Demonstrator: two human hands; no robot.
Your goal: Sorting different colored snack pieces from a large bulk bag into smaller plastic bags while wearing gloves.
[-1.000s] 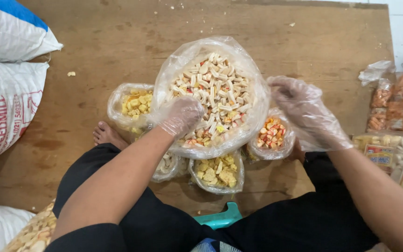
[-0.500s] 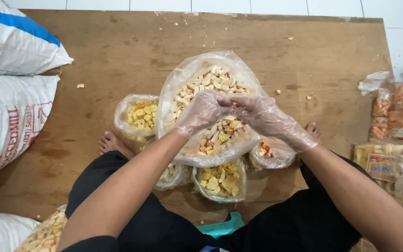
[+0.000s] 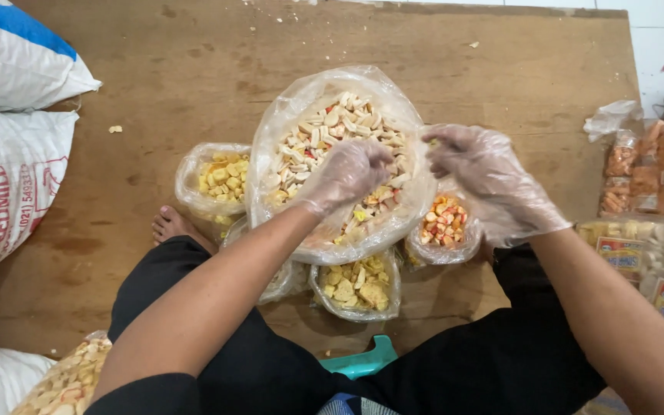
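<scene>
Broad brown wooden board (image 3: 194, 69) underfoot, scuffed and dotted with crumbs. Two white woven sacks (image 3: 9, 138) stacked along its left edge, with a third white sack corner at lower left. Large clear plastic bag of pale finger-shaped crackers (image 3: 324, 131) at the middle of the board, mouth wide open, a few red and yellow bits mixed in. Stack of packed snack packets (image 3: 647, 169) at the right edge, more labelled packs just below. Smaller clear bag of yellow cube crackers (image 3: 220, 175) touching the large bag's left side; another bag of yellow chunks (image 3: 356, 286) just beneath it; a bag of orange-and-red pieces (image 3: 443, 223) tucked against its lower right. Left hand (image 3: 345, 173), in a thin clear plastic glove, inside the large bag's mouth, fingers curled down into the crackers, closed loosely over a handful. Right hand (image 3: 482, 173), gloved the same way, hovering just beside the large bag's right rim, above the orange-and-red bag, fingers bent and bunched together; whether anything sits between them, cannot tell. Bare foot (image 3: 174, 224) below the yellow cube bag. Teal plastic edge (image 3: 363, 360) between the knees.
</scene>
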